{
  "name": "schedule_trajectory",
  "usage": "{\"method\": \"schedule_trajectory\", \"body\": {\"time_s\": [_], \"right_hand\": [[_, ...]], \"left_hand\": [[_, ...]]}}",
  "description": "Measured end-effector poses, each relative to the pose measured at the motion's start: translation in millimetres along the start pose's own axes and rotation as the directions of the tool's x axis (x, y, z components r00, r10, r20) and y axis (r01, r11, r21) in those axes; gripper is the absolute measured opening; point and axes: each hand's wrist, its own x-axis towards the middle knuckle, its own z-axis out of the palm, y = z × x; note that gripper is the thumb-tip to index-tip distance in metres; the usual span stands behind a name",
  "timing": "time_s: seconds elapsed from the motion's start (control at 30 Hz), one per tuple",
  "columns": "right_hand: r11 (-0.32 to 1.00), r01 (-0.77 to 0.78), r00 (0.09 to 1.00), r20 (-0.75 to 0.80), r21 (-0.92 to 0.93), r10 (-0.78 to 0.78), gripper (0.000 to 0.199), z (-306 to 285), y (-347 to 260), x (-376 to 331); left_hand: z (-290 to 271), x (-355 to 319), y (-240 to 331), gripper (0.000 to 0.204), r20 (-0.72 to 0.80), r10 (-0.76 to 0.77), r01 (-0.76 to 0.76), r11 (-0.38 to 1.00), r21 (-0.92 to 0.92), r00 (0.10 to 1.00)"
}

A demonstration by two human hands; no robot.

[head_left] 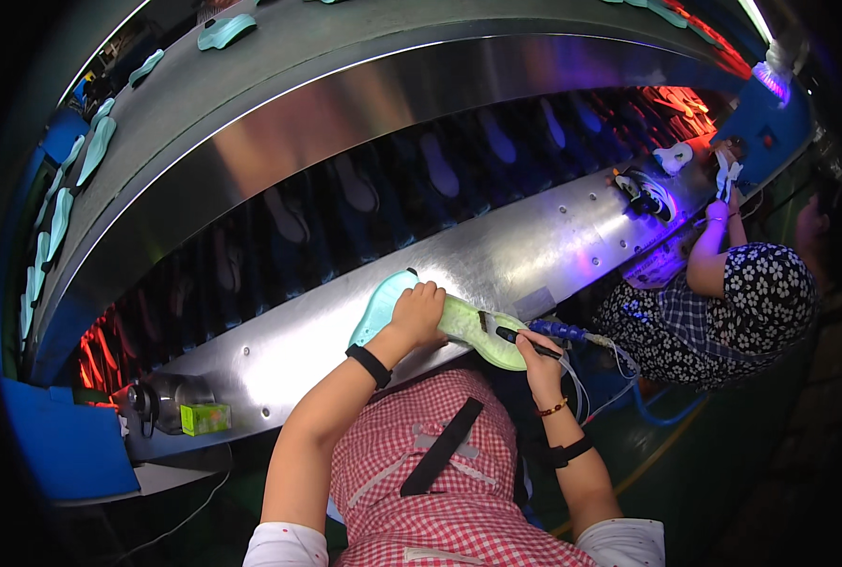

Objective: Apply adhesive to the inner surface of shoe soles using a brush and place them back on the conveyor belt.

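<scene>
One turquoise-and-green shoe sole [463, 322], judged part-worked, was held over the near edge of the metal ledge [497, 257]: left hand [419, 310] clasped about its middle, right hand [541, 364] pinching a black pen-like tool [532, 344] with the tip at the green end. Several turquoise soles [226, 32] lay on the upper belt [345, 21]; whether done or pending, and how much remained on the held piece, could not be told.

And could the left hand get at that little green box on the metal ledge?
Probably, though it holds the shoe sole now. Once freed, the left hand seems to have an unblocked way along the metal ledge to the green box.
</scene>
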Motion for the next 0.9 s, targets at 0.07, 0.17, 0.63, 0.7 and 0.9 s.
{"method": "schedule_trajectory", "body": {"time_s": [0.07,0.17,0.63,0.7,0.9], "right_hand": [[1.0,0.003,1.0,0.022,-0.015,-0.003,0.018,0,2,-3],[0.999,0.013,0.998,0.054,-0.038,-0.011,0.018,2,5,-8],[0.964,0.175,0.978,0.152,-0.2,-0.146,0.018,6,2,-37],[0.96,0.195,0.976,0.142,-0.202,-0.168,0.018,6,5,-40],[0.908,0.305,0.951,0.147,-0.287,-0.273,0.018,-1,3,-47]], "left_hand": [[2,-8,3,0.069,0.006,-0.024,0.024,0.999,-0.035,1.0],[1,-19,10,0.067,-0.011,-0.029,0.029,1.0,-0.012,1.0],[6,-25,12,0.06,-0.038,-0.108,0.107,0.994,-0.024,0.993],[4,-24,13,0.061,-0.027,-0.106,0.105,0.994,-0.029,0.994],[1,-24,14,0.061,0.0,-0.109,0.109,0.993,-0.035,0.994]]}}
